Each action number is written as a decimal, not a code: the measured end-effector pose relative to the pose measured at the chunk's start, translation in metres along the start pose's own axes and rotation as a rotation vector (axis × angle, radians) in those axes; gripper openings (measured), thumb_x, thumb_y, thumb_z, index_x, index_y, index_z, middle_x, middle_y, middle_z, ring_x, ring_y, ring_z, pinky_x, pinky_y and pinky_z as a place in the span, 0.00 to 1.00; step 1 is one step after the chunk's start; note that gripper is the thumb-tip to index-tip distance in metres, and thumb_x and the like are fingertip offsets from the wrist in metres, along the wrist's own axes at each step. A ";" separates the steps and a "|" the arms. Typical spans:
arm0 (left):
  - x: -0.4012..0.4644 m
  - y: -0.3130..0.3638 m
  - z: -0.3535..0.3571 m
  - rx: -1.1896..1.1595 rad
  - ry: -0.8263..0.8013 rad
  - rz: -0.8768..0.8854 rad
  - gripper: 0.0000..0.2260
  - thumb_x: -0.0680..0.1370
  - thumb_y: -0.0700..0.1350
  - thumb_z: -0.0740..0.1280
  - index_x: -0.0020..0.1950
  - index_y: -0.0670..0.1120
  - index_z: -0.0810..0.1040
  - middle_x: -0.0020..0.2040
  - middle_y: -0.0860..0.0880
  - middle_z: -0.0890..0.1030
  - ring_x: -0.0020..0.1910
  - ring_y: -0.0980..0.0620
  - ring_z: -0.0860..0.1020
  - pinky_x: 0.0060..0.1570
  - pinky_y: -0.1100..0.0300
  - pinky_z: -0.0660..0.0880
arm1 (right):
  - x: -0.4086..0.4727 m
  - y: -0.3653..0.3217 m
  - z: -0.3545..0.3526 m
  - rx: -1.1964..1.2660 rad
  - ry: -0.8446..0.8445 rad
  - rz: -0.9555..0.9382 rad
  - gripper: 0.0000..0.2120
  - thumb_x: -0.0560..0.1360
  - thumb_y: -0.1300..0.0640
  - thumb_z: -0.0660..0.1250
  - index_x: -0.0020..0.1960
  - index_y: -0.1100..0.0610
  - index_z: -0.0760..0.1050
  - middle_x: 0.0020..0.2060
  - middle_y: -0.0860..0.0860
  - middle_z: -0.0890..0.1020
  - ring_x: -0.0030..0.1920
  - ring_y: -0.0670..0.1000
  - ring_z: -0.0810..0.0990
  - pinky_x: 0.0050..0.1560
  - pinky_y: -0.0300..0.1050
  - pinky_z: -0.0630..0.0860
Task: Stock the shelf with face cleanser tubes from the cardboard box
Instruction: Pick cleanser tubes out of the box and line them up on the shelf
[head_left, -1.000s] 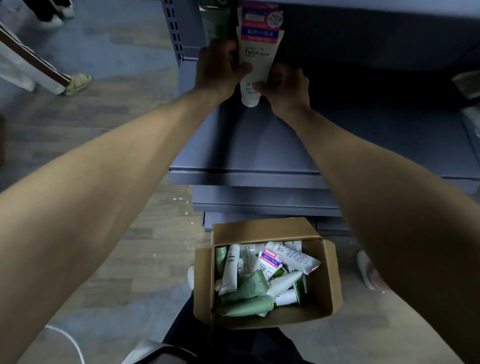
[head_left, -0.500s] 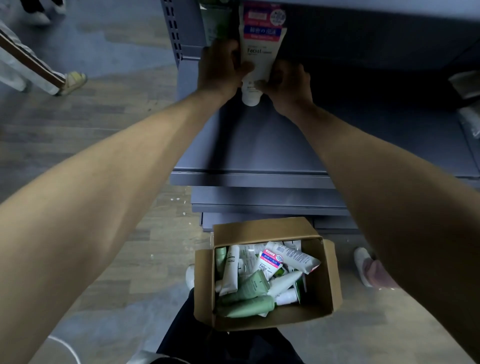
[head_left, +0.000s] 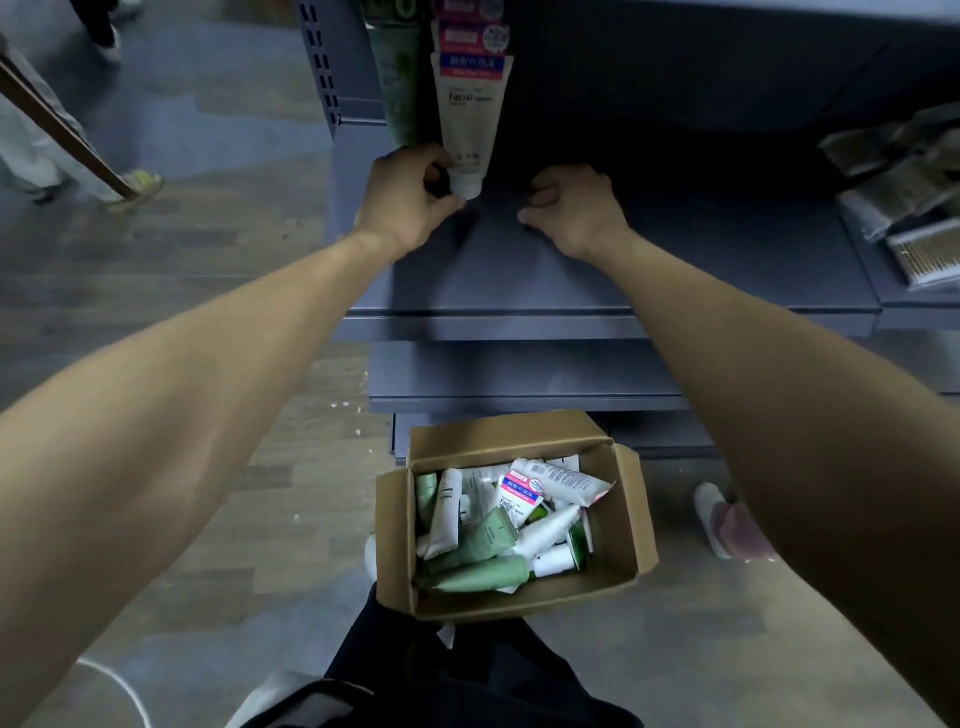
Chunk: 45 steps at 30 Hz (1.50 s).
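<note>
Grey shelf (head_left: 597, 270) standing over cardboard box (head_left: 631, 525) holding jumbled cleanser tubes (head_left: 483, 540). Left hand (head_left: 410, 205) pinching cap of upright white tube (head_left: 470, 119); right hand (head_left: 574, 210) hovering beside, fingers loosely curled, holding nothing.

Both arms reach far out in front, side by side. The left hand (head_left: 410, 200) has its fingers curled and pinches the bottom end of a tube (head_left: 470, 122). The right hand (head_left: 574, 208) is curled loosely nearby and holds nothing.
</note>
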<state>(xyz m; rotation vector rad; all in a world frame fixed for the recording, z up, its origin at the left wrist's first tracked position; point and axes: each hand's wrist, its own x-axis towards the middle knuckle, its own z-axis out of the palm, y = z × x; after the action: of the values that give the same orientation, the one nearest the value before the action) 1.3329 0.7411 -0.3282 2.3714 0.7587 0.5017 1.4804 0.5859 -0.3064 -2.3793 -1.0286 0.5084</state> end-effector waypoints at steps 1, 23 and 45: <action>-0.004 0.006 0.000 -0.003 -0.010 0.017 0.17 0.73 0.47 0.74 0.60 0.45 0.78 0.54 0.46 0.82 0.43 0.50 0.80 0.47 0.65 0.72 | -0.005 0.002 -0.004 0.004 -0.007 -0.008 0.25 0.76 0.53 0.70 0.70 0.59 0.71 0.61 0.54 0.80 0.62 0.51 0.77 0.59 0.37 0.72; -0.158 0.084 0.127 0.272 -0.453 0.282 0.14 0.74 0.52 0.70 0.57 0.50 0.77 0.50 0.52 0.81 0.47 0.52 0.80 0.49 0.54 0.77 | -0.213 0.168 0.048 0.026 -0.032 0.157 0.15 0.71 0.50 0.74 0.56 0.51 0.78 0.41 0.45 0.85 0.44 0.48 0.83 0.52 0.48 0.79; -0.244 0.088 0.249 0.547 -0.774 0.264 0.13 0.75 0.50 0.69 0.57 0.47 0.75 0.55 0.45 0.79 0.55 0.40 0.79 0.49 0.51 0.74 | -0.300 0.235 0.111 0.047 -0.169 0.520 0.15 0.74 0.52 0.69 0.60 0.47 0.75 0.47 0.51 0.84 0.50 0.55 0.82 0.56 0.50 0.79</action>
<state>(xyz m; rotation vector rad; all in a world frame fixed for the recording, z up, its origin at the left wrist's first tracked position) 1.3069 0.4272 -0.5008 2.8520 0.2288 -0.5956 1.3631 0.2533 -0.4892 -2.5884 -0.4389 0.9176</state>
